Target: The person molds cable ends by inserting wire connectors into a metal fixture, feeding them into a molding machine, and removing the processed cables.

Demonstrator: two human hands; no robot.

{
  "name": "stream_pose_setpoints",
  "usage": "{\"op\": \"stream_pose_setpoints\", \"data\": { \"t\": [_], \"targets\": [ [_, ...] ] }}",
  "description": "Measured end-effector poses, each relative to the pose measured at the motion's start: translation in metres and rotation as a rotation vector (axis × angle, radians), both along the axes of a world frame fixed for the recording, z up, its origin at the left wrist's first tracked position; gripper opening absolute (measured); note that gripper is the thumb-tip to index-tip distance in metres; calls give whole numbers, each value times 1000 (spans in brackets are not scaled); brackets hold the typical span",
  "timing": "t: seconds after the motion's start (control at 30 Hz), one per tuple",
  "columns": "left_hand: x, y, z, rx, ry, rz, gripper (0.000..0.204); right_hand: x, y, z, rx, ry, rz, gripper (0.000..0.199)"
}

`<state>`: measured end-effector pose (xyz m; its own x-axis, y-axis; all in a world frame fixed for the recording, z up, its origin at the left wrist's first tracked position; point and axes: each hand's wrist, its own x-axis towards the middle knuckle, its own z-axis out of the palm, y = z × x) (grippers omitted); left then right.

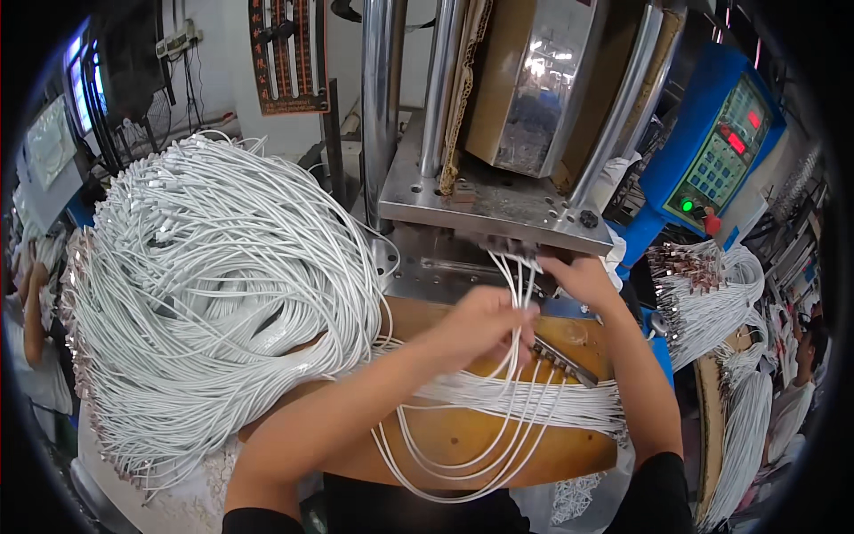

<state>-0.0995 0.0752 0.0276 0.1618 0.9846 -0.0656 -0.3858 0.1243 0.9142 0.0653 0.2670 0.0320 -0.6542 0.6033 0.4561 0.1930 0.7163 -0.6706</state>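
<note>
My left hand is closed around a few white cables in front of the press. Their upper ends run to the gap under the press's upper steel plate, and the lower lengths loop down over the wooden board. My right hand reaches to the same cable ends at the gap's right side; its fingertips are blurred and partly hidden, so its grip is unclear. Between my forearms a slotted metal bar lies on the board, with several cables running from it. A flat bundle of white cables crosses the board beneath.
A big coiled heap of white cables fills the left side. Steel columns rise from the press. A blue control box stands at right, above more cable bundles. The wooden board has a curved front edge. Other people are at both sides.
</note>
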Motion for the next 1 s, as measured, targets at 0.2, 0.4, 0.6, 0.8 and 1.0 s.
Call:
{"op": "stream_pose_setpoints", "data": {
  "t": [0.2,0.4,0.6,0.8,1.0],
  "targets": [
    [1,-72,35,158,724,-187,26,30,-51,10,41,-408,-194,44],
    [-164,-176,138,-66,1633,1153,39,75,-47,6,169,-525,-197,36],
    [-70,-137,73,392,1454,887,25,64,-49,-27,271,-301,-108,20],
    [-28,-95,23,651,1633,116,27,124,-83,77,-3,-691,-20,18],
    [-36,-57,35,333,1284,226,38,153,-112,55,53,-698,-19,32]
  ]
}}
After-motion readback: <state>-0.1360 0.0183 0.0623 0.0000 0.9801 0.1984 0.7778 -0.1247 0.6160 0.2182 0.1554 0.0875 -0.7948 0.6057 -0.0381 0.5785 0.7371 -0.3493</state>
